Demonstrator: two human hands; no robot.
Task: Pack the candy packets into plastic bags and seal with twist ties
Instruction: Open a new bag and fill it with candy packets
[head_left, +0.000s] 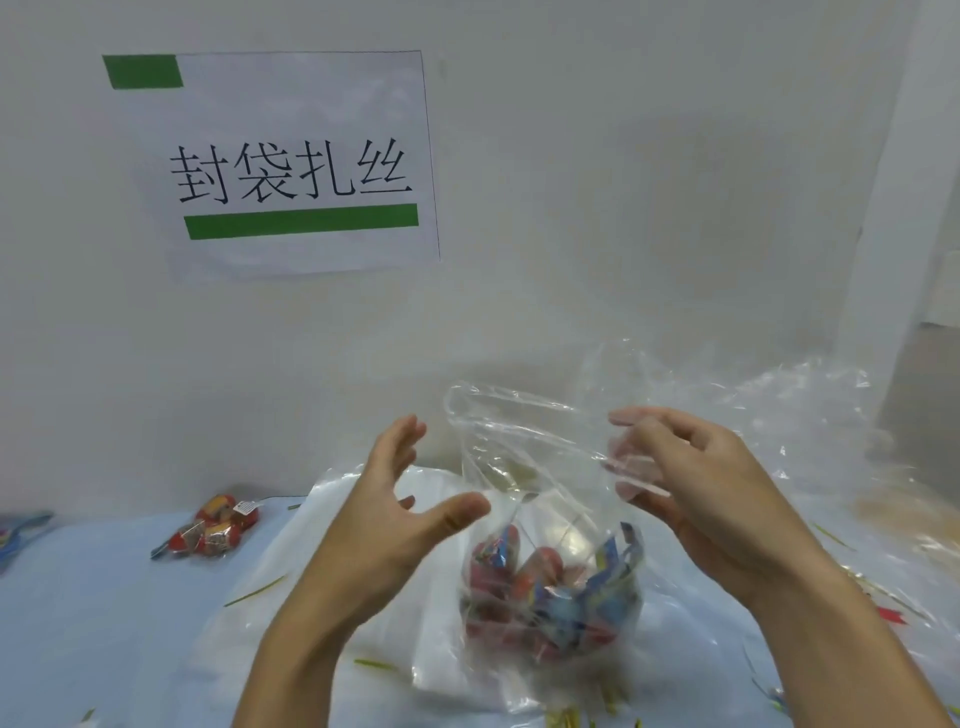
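Note:
A clear plastic bag (524, 467) stands upright at the table's middle, its mouth open at the top. Red and blue candy packets (550, 592) fill its bottom. My right hand (691, 483) holds the bag's upper right edge, with fingers curled round the plastic film. My left hand (400, 499) hovers just left of the bag, fingers spread and thumb pointing toward it; whether the thumb tip touches the film I cannot tell. Thin green-gold twist ties (254, 591) lie scattered on the tablecloth.
A small sealed bag of red candies (218, 527) lies at the back left. A stack of flat clear bags (363, 519) sits under the upright bag. Crumpled plastic (810, 415) piles up at the right. A white wall with a printed sign (291, 166) stands close behind.

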